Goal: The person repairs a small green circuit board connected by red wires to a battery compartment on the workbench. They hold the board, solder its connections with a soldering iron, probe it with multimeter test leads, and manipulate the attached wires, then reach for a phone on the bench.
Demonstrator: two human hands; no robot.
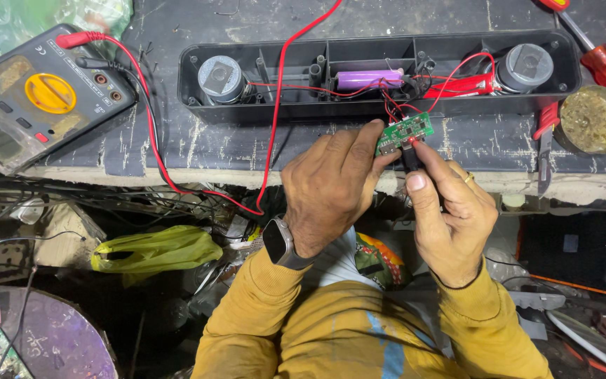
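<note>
Speaker case [380, 105] lay open along the bench [247, 151], already stripped of its cover, with a round driver [220, 78] at each end and a purple cell [369, 78] seated in the middle bay. Thin red and black wires [394, 102] ran from that bay down to a small green board [405, 133], which had been lifted out and hung just in front of the case, over the bench edge.

A meter [33, 98] sat at the far left, its red lead [275, 119] trailing across the bench toward the hands.

The left hand [331, 186] pinched the board's left end between thumb and fingers, closed firmly on it. The right hand [450, 224] was closed on a dark probe [409, 158], whose tip touched the board's lower edge beside a small red glow.

By the look of it, opening and freeing the board were done and testing was under way; no repair or reassembly showed yet. A red screwdriver [601, 60] and a round tin [596, 119] rested at the right.
</note>
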